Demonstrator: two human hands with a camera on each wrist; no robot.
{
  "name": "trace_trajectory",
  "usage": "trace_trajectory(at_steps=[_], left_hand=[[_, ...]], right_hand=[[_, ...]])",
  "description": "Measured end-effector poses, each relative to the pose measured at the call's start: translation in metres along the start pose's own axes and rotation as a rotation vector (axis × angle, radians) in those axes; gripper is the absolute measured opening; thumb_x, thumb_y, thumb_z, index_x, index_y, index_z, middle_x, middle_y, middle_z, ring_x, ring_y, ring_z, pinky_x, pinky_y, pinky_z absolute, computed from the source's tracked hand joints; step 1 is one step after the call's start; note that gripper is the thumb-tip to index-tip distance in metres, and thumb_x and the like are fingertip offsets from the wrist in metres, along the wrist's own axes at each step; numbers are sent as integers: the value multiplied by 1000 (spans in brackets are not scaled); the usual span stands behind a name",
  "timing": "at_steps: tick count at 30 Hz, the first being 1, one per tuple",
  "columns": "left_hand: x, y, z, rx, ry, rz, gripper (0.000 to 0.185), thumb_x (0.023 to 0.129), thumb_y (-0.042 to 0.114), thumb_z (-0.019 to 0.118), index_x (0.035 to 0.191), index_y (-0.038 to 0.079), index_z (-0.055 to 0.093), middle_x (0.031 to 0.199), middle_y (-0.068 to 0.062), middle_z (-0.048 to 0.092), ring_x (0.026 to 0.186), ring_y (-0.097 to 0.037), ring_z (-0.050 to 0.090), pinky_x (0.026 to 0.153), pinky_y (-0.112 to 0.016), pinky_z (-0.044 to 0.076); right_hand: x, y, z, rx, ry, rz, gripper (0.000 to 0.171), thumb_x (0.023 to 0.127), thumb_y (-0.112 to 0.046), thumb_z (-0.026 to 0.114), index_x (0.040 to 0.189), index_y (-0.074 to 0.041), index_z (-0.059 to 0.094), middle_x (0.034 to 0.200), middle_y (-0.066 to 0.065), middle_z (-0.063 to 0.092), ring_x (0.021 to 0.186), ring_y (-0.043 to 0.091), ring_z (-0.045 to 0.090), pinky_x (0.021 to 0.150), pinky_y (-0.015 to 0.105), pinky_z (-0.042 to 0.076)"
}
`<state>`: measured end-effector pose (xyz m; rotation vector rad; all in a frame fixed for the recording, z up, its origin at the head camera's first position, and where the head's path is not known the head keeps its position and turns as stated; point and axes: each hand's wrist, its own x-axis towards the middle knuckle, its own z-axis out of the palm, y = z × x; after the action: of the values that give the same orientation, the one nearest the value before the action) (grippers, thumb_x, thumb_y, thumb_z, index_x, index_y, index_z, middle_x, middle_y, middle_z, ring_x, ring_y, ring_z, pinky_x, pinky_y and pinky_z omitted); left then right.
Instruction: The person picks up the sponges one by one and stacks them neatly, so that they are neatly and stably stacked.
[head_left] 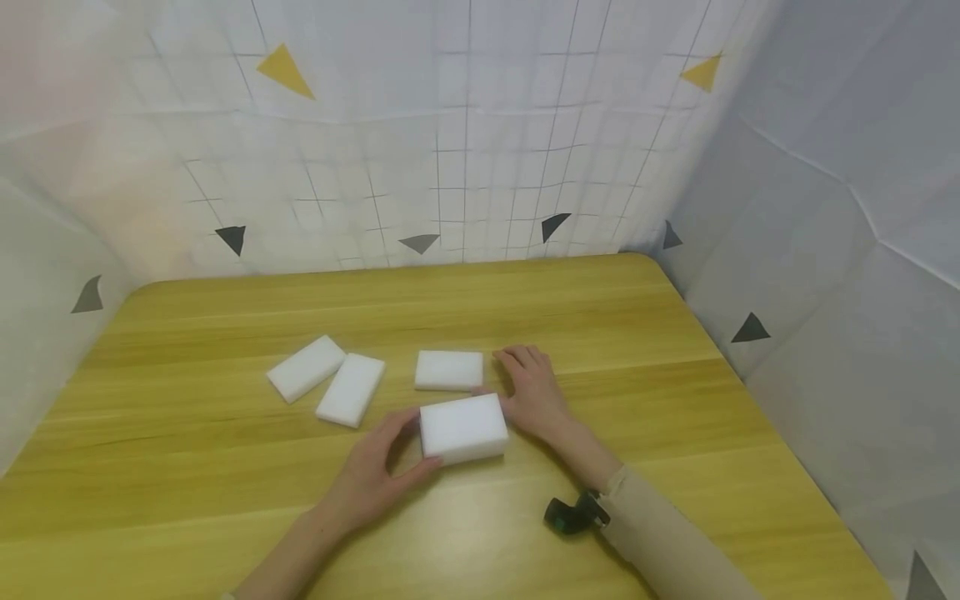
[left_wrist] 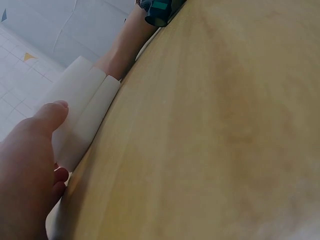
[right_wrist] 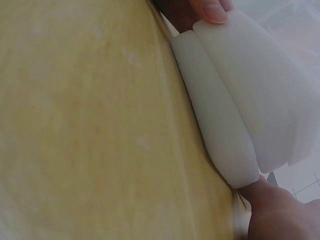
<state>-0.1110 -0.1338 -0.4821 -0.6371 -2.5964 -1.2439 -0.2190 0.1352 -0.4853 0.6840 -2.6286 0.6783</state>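
Left hand [head_left: 363, 475] pinches stacked white rectangular foam-like blocks [head_left: 463, 427], lower centre of frame; right hand [head_left: 536, 396], fingers loosely apart, beside them. Light, even pressure should keep edges flush.

No text, label, brand, number or sign is showing legibly in any of the three views. The black wrist-worn device [head_left: 567, 517] at the right sleeve [head_left: 660, 525] is bearing a small green patch [left_wrist: 159, 5], but whether that patch is carrying any lettering cannot be told.
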Motion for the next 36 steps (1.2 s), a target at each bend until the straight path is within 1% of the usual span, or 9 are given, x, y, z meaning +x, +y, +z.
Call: trace_trajectory(at_steps=[10, 17, 20, 23, 26, 29, 32, 36], left_hand=[[0, 1, 0, 16, 1, -5, 68, 84, 42, 79, 139, 11, 53, 138, -2, 60, 128, -19, 56, 109, -41, 48], [0, 1, 0, 19, -2, -8, 68, 84, 43, 79, 139, 13, 53, 138, -1, 60, 128, -19, 57, 109, -41, 48], [0, 1, 0, 19, -2, -8, 68, 84, 43, 79, 139, 13, 53, 137, -1, 60, 127, -18, 57, 108, -41, 48], [0, 1, -1, 19, -5, -16, 68, 84, 43, 79, 139, 12, 53, 137, -1, 60, 127, -18, 57, 108, -41, 48], [1, 2, -1, 15, -10, -32, 68, 84, 45, 78, 139, 13, 53, 137, -1, 60, 127, -18, 57, 109, -41, 48], [1, 3, -2, 14, -13, -41, 69, 84, 45, 78, 139, 13, 53, 137, -1, 60, 126, -18, 57, 108, -41, 48], [1, 3, -2, 12, -13, -40, 69, 84, 45, 79, 139, 13, 53, 137, -1, 60, 126, -18, 58, 109, -40, 48], [0, 2, -1, 12, -9, -27, 69, 84, 44, 79, 139, 13, 53, 137, -1, 60, 126, -18, 58, 108, -41, 48]], right_hand=[[0, 1, 1, 14, 5, -12, 62, 84, -47, 78, 127, -4, 64, 121, 9, 61, 115, 28, 51, 101, 46, 43], [-1, 1, 1, 30, 24, -39, 55, 84, -42, 79, 121, -4, 66, 118, 10, 62, 113, 29, 52, 96, 47, 45], [-1, 2, 1, 31, 30, -47, 55, 85, -42, 78, 121, -4, 66, 118, 10, 62, 112, 29, 52, 95, 46, 45], [-1, 2, 2, 33, 35, -58, 54, 85, -41, 78, 121, -4, 66, 118, 10, 62, 112, 28, 53, 95, 46, 46], [-1, 1, 2, 44, 39, -72, 48, 86, -39, 78, 117, -4, 68, 117, 9, 62, 110, 28, 53, 94, 46, 46], [-1, 1, 1, 57, 38, -83, 42, 87, -36, 77, 113, -4, 69, 116, 9, 61, 109, 28, 53, 95, 47, 46], [-1, 1, 1, 61, 33, -88, 41, 87, -35, 77, 114, -5, 68, 117, 9, 61, 110, 28, 52, 96, 47, 45], [-1, 1, 0, 66, 18, -85, 47, 88, -37, 76, 120, -5, 66, 121, 11, 61, 115, 30, 52, 102, 48, 44]])
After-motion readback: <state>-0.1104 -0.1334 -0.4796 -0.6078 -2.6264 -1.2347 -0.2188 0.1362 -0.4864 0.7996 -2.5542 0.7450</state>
